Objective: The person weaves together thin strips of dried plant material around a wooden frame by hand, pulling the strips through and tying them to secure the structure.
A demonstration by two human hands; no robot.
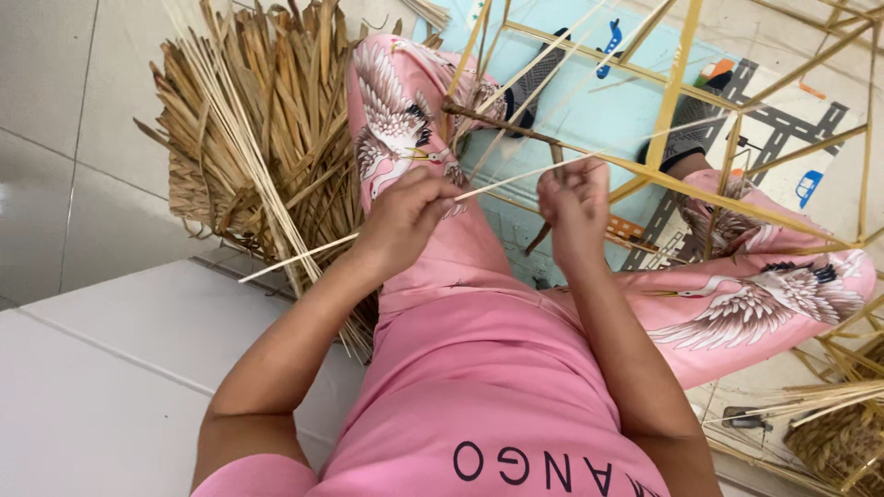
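Observation:
My left hand (402, 219) is closed around a thin pale stick (304, 255) that runs from the lower left up to the right. My right hand (573, 206) pinches the same stick farther along and also holds a short dark knife or blade (543, 235) pointing down. Both hands hover over my lap, above pink trousers (442, 267) printed with cranes. Just beyond them stands a frame of yellow bamboo slats (677, 83), lashed into a lattice, lying across my legs.
A heap of dried palm leaves and thin sticks (267, 129) lies on the tiled floor at left. A blue play mat with road print (783, 129) is under the frame. More sticks and a woven basket (843, 442) sit at lower right.

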